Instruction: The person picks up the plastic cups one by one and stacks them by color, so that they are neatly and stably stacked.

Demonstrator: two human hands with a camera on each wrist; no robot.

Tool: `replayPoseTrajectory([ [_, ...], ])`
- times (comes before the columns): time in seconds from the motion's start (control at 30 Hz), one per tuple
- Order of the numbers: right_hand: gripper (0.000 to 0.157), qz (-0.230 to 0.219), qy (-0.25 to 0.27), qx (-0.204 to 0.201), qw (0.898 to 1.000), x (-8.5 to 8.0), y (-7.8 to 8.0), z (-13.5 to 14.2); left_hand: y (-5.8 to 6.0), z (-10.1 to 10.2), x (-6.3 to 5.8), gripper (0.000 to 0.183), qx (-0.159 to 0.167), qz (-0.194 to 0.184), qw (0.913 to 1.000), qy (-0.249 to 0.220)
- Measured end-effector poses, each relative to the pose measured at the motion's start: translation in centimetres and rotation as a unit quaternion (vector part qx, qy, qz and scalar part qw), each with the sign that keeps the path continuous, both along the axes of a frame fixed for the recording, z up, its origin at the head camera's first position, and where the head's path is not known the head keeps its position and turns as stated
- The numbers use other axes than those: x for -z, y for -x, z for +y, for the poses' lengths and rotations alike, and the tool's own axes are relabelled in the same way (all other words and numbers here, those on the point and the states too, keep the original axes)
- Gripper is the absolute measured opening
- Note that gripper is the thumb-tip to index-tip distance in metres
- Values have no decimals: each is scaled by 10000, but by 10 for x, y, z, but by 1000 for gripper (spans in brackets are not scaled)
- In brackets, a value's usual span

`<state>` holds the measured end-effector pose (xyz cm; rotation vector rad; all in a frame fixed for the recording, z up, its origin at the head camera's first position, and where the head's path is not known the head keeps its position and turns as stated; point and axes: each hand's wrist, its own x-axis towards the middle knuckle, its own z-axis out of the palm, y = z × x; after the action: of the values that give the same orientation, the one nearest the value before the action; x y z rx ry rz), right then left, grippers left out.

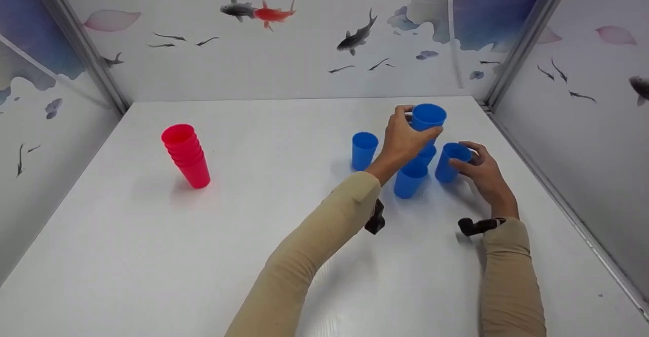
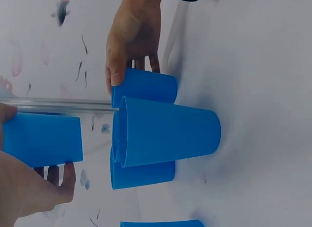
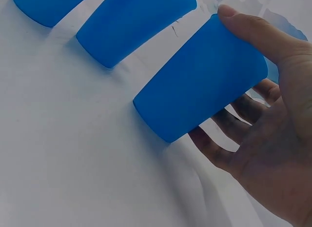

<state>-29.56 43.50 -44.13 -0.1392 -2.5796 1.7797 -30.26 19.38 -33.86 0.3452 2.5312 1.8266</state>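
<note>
My left hand [image 1: 400, 137] grips a blue cup [image 1: 428, 117], held upright above the other blue cups. In the left wrist view that cup [image 2: 44, 139] hangs clear of the rims below it. On the right, my right hand [image 1: 484, 175] has its thumb and fingers around another blue cup [image 1: 451, 164], which stands upright on the table. The right wrist view shows this cup [image 3: 200, 80] with the thumb at its rim. Close beside it stand a front blue cup [image 1: 408, 181] and one behind it [image 1: 427, 153], partly hidden by my left hand.
Another blue cup [image 1: 364, 152] stands apart, left of the cluster. A leaning-looking stack of nested red cups [image 1: 190, 159] is far left on the white table [image 1: 253, 235]. Walls with painted fish [image 1: 274, 14] enclose the back and sides.
</note>
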Motion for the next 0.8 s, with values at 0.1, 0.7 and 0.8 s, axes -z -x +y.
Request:
replayPoseTrajectory([
  [0.1,89,-16,-31,44,10000,0,1,0,2,12,0,72,97,-46,9999,135],
  [0.7,101,54,-131,-18,9999,1,-4,1,-6,68,7,68,508,-267,9981,233],
  [0.8,101,12,-187,9,9998,2,-5,3,-7,71,11,67,558,-278,9978,227],
])
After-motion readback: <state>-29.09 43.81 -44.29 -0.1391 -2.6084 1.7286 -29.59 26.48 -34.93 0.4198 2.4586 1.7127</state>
